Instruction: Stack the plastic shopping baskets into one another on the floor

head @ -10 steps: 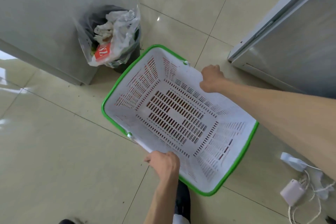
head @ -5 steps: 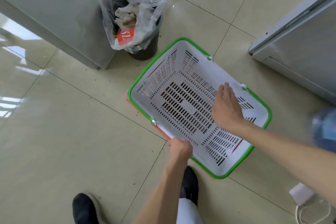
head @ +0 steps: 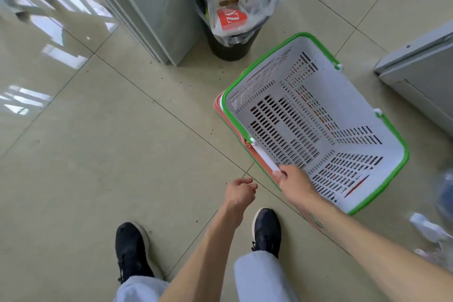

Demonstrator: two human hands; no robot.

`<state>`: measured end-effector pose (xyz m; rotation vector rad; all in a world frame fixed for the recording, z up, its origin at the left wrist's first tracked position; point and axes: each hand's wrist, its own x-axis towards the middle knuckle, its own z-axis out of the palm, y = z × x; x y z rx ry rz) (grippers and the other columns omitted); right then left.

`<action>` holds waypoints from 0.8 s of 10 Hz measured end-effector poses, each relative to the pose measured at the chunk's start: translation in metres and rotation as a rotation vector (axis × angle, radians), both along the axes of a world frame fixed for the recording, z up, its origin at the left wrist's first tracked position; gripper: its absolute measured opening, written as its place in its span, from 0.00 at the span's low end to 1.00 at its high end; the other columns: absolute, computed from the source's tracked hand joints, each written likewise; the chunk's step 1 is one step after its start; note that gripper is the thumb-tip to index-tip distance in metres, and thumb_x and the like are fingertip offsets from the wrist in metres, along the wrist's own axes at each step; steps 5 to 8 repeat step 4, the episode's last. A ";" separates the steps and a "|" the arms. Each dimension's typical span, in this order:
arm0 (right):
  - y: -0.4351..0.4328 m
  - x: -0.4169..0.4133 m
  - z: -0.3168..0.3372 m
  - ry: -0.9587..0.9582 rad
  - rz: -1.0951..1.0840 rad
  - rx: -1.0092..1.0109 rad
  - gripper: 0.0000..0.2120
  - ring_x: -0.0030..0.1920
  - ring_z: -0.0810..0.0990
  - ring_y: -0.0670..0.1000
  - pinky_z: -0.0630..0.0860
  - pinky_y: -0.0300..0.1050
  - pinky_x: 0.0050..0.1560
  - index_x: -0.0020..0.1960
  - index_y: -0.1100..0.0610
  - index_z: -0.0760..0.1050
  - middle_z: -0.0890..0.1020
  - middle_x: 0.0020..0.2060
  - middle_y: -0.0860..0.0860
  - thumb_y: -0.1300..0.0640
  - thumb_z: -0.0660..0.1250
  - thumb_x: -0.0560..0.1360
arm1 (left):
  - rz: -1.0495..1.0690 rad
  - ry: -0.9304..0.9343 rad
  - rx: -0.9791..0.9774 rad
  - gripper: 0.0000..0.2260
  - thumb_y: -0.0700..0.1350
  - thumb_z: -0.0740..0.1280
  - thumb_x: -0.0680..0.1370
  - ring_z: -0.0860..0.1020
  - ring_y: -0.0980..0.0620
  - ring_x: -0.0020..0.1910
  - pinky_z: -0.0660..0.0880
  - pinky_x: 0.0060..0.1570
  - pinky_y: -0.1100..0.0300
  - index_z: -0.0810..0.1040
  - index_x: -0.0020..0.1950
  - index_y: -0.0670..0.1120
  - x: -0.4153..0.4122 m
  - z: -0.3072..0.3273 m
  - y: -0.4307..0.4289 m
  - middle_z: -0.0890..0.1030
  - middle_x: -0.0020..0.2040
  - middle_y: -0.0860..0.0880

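A white slotted shopping basket with a green rim (head: pixel 316 86) sits nested in an orange-red basket (head: pixel 219 108), of which only the near-left edge shows under it. Both rest on the tiled floor right of centre. My right hand (head: pixel 293 182) grips the white handle (head: pixel 264 155) lying along the basket's near-left rim. My left hand (head: pixel 239 192) hovers just left of it, off the basket, fingers loosely curled and holding nothing.
A black bin with a clear bag of rubbish (head: pixel 235 7) stands just beyond the baskets. A grey cabinet corner (head: pixel 157 19) is at the bin's left and another grey unit (head: pixel 421 76) at the right. My dark shoes (head: pixel 267 228) stand below. Blurred white items (head: pixel 431 230) lie at far right.
My left hand has let go of the basket's near handle and pulled back. My right hand moved from the basket's inside to grip that handle. The view has shifted left.
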<state>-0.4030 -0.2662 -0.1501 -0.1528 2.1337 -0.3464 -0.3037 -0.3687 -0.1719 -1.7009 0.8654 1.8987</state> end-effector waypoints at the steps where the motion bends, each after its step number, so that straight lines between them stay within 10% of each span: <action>1: -0.004 0.008 -0.001 0.033 -0.046 0.029 0.12 0.28 0.70 0.50 0.65 0.42 0.28 0.43 0.57 0.76 0.72 0.29 0.50 0.56 0.58 0.81 | 0.046 -0.010 0.014 0.10 0.32 0.60 0.77 0.75 0.54 0.36 0.76 0.43 0.63 0.75 0.55 0.41 0.018 -0.001 -0.014 0.79 0.39 0.48; 3: -0.025 0.021 0.013 0.045 -0.141 0.094 0.10 0.41 0.75 0.57 0.71 0.45 0.35 0.48 0.60 0.74 0.75 0.37 0.54 0.58 0.56 0.82 | 0.073 -0.001 0.019 0.11 0.33 0.60 0.77 0.76 0.53 0.39 0.76 0.42 0.64 0.75 0.57 0.40 0.063 0.022 -0.038 0.80 0.41 0.47; 4: -0.050 0.029 0.030 0.180 -0.274 0.061 0.16 0.62 0.76 0.59 0.76 0.53 0.61 0.68 0.63 0.68 0.74 0.63 0.59 0.60 0.58 0.81 | 0.126 0.046 -0.102 0.11 0.34 0.63 0.77 0.78 0.51 0.42 0.76 0.50 0.60 0.77 0.58 0.39 0.077 0.042 -0.054 0.81 0.43 0.46; 8: -0.050 0.029 0.030 0.180 -0.274 0.061 0.16 0.62 0.76 0.59 0.76 0.53 0.61 0.68 0.63 0.68 0.74 0.63 0.59 0.60 0.58 0.81 | 0.126 0.046 -0.102 0.11 0.34 0.63 0.77 0.78 0.51 0.42 0.76 0.50 0.60 0.77 0.58 0.39 0.077 0.042 -0.054 0.81 0.43 0.46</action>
